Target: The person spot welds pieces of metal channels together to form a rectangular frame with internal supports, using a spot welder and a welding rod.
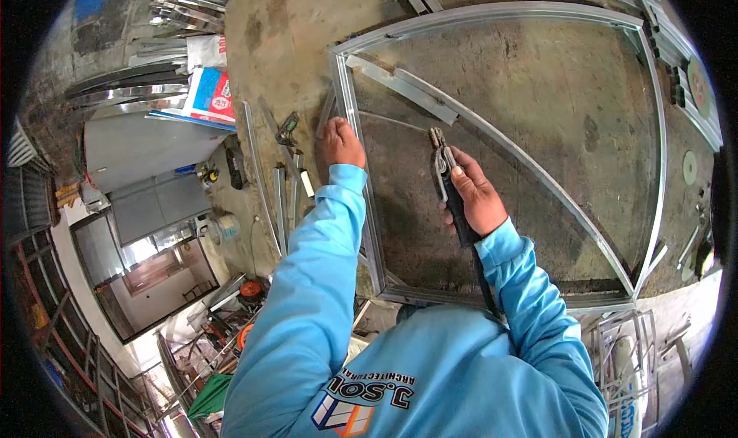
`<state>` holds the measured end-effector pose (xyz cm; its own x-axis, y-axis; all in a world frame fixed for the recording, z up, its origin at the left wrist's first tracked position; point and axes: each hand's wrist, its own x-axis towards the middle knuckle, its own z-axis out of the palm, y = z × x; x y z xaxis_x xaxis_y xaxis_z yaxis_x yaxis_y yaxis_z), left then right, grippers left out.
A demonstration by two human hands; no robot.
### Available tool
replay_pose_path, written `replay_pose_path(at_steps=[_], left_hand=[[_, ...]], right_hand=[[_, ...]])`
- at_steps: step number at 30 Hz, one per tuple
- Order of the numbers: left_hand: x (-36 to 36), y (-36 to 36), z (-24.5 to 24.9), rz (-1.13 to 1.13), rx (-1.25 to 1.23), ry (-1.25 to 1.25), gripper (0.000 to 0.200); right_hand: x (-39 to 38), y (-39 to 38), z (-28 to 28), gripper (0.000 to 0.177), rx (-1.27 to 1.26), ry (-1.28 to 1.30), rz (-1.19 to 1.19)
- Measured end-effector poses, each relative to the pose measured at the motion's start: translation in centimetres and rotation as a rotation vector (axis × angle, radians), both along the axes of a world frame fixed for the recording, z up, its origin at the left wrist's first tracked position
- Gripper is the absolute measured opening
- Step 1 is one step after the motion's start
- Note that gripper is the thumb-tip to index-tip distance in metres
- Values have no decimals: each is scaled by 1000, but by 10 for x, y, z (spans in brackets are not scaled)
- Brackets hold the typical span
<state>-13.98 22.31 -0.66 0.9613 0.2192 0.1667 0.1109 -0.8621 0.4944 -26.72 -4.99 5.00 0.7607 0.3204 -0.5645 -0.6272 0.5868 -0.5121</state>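
Observation:
A large metal frame (507,9) with a diagonal bar (530,161) lies on the floor. My left hand (342,143) is at the frame's left side bar, its fingers curled; whatever they may grip is hidden. A thin metal strip shows just beyond those fingers. Inside the frame's outline, my right hand (475,196) is wrapped round a welding clamp (444,169), its jaws pointing away from me and its dark cable running down toward my body. A short flat metal piece (427,99) lies against the diagonal bar.
Metal strips (279,199), a small dark tool (287,128) and a white cylinder (307,183) lie left of the frame. A grey cabinet (146,149) stands farther left. Metal bars (676,76) and a round disc (689,167) are at the right.

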Motion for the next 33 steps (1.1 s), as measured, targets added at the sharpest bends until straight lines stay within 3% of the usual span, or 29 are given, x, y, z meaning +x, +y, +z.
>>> replay_pose_path(at_steps=[9,18,20,21,26,29,32,33], left_hand=[[-2,-4,10,-8,12,69,39],[2,23,-14,-84,96,-3,40],[4,26,-18,-113,111,-22,41],[3,6,3,-70,118,32,40],[2,-2,4,-26,63,58,42],[1,1,-4,-53,19,-125,45],[2,-2,-5,-19,40,-76,47],[2,-4,-3,-8,26,-71,45]], right_hand=[[-1,6,-13,45,0,-50,-73],[-3,7,-4,43,19,-45,-55],[-12,14,10,50,-159,-113,-224],[-13,14,16,51,-176,-151,-237],[-20,15,25,49,-246,-208,-146],[-24,18,28,49,-210,-223,-215],[-29,16,27,49,-291,-258,-185],[-30,18,26,48,-451,-344,-192]])
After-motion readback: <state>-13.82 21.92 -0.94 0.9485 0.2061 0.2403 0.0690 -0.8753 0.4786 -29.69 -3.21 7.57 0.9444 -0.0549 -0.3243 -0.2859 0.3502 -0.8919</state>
